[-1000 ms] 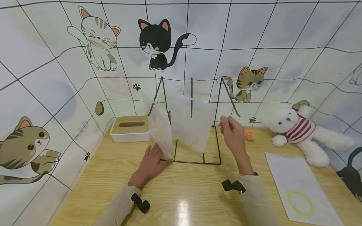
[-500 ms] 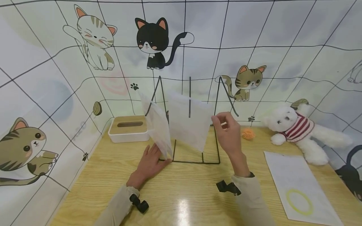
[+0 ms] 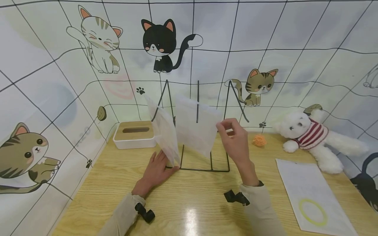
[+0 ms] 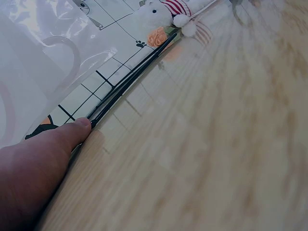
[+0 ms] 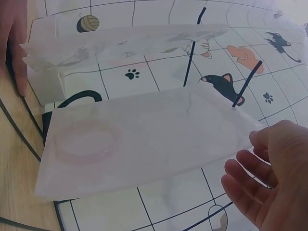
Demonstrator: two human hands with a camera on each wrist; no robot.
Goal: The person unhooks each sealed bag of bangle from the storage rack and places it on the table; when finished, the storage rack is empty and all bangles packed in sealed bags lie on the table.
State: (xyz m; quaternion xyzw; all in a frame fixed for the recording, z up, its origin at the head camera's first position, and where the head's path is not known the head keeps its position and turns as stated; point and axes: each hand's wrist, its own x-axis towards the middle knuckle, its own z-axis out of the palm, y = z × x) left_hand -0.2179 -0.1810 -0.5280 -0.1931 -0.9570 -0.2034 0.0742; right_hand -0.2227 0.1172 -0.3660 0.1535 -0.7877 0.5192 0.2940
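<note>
A black wire rack [image 3: 205, 169] with several upright arms stands on the table. Two frosted white bags hang from it, one left bag [image 3: 166, 132] and one middle bag [image 3: 192, 136]. A faint pink ring shows on the middle bag in the right wrist view. At that bag's right edge, my right hand [image 3: 236, 141] pinches the upper corner between thumb and forefinger; its other fingers are curled loosely. My left hand [image 3: 156, 168] lies flat with fingers spread at the rack's front left base, partly behind the left bag. Its thumb [image 4: 72, 132] touches the base wire in the left wrist view.
A white tissue box [image 3: 134, 135] with a wooden lid stands behind the left hand. To the right are an orange ball-like item [image 3: 259, 140], a white plush bear [image 3: 313, 137] in a striped top, and a flat white bag [image 3: 304, 183] with a yellow ring.
My right hand has moved left from beside the rack to the middle bag's edge and taken hold of it. That edge has shifted slightly left. My left hand stays in place.
</note>
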